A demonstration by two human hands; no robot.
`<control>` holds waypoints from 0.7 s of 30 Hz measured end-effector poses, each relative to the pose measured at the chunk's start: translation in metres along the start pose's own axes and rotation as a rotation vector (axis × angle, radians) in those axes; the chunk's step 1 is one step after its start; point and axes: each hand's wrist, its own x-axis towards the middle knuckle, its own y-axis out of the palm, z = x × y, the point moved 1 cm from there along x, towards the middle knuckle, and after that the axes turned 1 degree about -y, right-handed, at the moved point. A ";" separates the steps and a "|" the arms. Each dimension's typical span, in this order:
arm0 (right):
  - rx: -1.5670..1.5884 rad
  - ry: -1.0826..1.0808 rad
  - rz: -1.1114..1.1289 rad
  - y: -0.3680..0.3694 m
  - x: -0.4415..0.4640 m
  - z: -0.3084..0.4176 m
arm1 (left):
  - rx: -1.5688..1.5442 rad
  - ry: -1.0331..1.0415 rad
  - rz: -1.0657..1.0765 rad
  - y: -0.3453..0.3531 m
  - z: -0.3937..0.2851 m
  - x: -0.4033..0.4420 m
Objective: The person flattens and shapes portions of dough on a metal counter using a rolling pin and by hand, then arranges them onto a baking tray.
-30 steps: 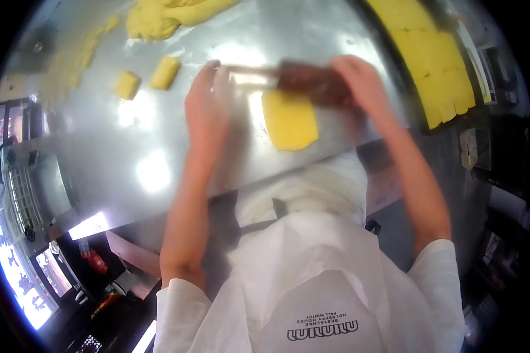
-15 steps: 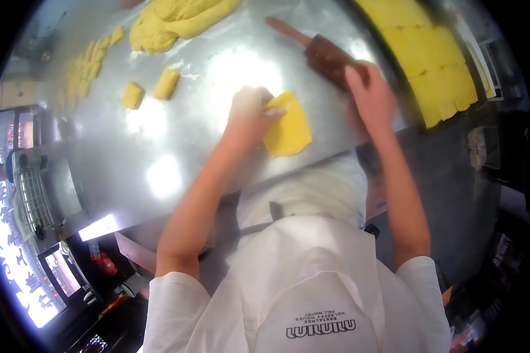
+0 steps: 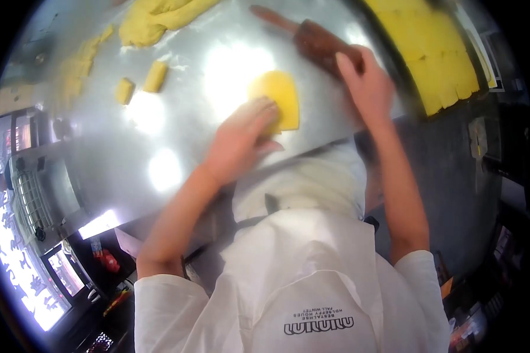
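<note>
1. Bright patches of glare lie across the metal table (image 3: 109,153), and off to the left a lit panel with dark characters (image 3: 26,259) glows beyond its edge.

2. Close against the near edge stands the worker, in a pale apron (image 3: 300,253) over a white short-sleeved top, with both bare forearms reaching over the metal.

3. Flat on the table, fairly near that edge and between the two hands, is a yellow dough sheet (image 3: 285,97) — rounded at its far end, with a straighter near edge.

4. Over the sheet's left side rests the left hand (image 3: 244,138), fingers close together and bent, thumb apart on the near side. From where I stand I can't tell whether the fingertips pinch the dough or only press on it.

5. Around the near end of a reddish-brown rolling pin (image 3: 324,50) the right hand (image 3: 371,88) is closed, thumb on one side and fingers on the other. The pin slants away to the far left, its free handle pointing out over the table, well apart from the sheet.

6. Left of the sheet sit two small dough pieces (image 3: 155,77), just beside each other. Farther off lies a big lump of dough (image 3: 153,26), with more bits (image 3: 85,62) in a blurry line to its left.

7. Over on the right, flat yellow sheets (image 3: 441,76) lie edge to edge on a dark-rimmed tray (image 3: 396,56).
</note>
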 end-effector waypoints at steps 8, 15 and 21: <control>0.037 0.047 0.007 0.002 0.003 0.004 | -0.002 0.160 0.166 0.003 0.035 0.032; 0.008 0.075 -0.007 0.006 0.002 0.008 | 0.091 0.135 0.205 0.014 0.032 0.027; 0.008 0.099 0.003 0.009 0.003 0.011 | 0.112 -0.017 0.014 0.039 -0.011 0.043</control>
